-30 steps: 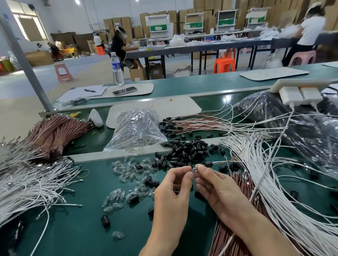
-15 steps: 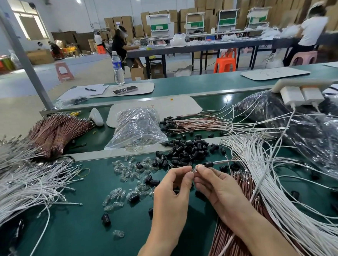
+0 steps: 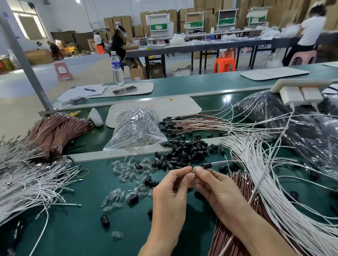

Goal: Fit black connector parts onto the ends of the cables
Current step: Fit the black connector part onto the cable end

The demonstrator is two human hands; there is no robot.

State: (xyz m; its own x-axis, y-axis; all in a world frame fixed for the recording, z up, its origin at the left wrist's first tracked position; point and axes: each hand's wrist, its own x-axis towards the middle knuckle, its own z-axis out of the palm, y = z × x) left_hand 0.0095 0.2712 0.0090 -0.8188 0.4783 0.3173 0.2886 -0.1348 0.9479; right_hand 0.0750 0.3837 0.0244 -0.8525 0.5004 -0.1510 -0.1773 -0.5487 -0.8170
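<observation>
- Our left hand [image 3: 169, 197] and right hand [image 3: 218, 190] meet fingertip to fingertip in the middle of the frame, just above the green desk [image 3: 71, 234].
- Both grips are closed in a pinch. The thumb and forefinger of each hand hold the near end of a thin cable [image 3: 220, 162]. Something small and glinting sits between them, and we cannot make out what it is.
- A black connector [image 3: 206, 165] sits on that cable just right of our right fingertips. The cable runs on to the right into the white cables [image 3: 268, 191].
- The pile of loose connectors [image 3: 185, 148] lies just above our hands, with a few strays on the desk to the left.
- Small clear bulbs [image 3: 127, 170] are strewn left of the pile, below a clear plastic bag [image 3: 136, 128].
- Right of the bag lie capped cables [image 3: 194, 124], their left ends carrying black connectors.
- Brown cables [image 3: 228, 243] lie under our right forearm at the lower right.
- More white wires [image 3: 18, 188] fan across the left edge, beside tied brown bundles [image 3: 50, 134].
- A water bottle [image 3: 117, 67] stands on the far desk, upper centre-left.
</observation>
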